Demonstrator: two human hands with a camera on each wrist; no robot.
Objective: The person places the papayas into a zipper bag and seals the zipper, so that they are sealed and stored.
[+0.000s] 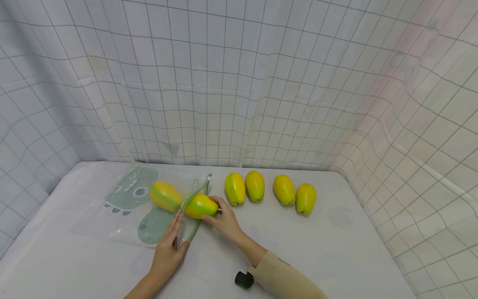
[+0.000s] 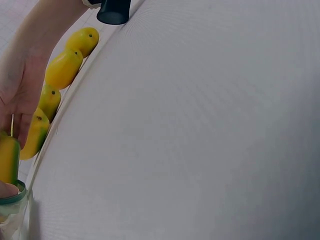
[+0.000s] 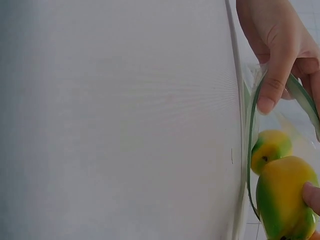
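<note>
A clear plastic zip bag [image 1: 154, 226] with a green cartoon print and green edges lies flat on the left of the table. One yellow-green mango [image 1: 164, 197] is inside it, showing through the film. My left hand [image 1: 168, 251] holds the bag's mouth apart; in the right wrist view its thumb [image 3: 270, 95] lies over one green edge, with the fingers at the other. Between thumb and fingers, my right hand [image 1: 225, 222] grips a second mango [image 1: 201, 206] by its right end. That mango's left end is within the bag's mouth.
Several more mangoes stand in a row to the right, a pair [image 1: 235, 189] near the bag and a pair [image 1: 306, 198] farther off. White cloth covers the table [image 1: 298, 249]. A gridded curtain [image 1: 239, 83] encloses the back and sides. A black device [image 1: 244, 280] sits by the right sleeve.
</note>
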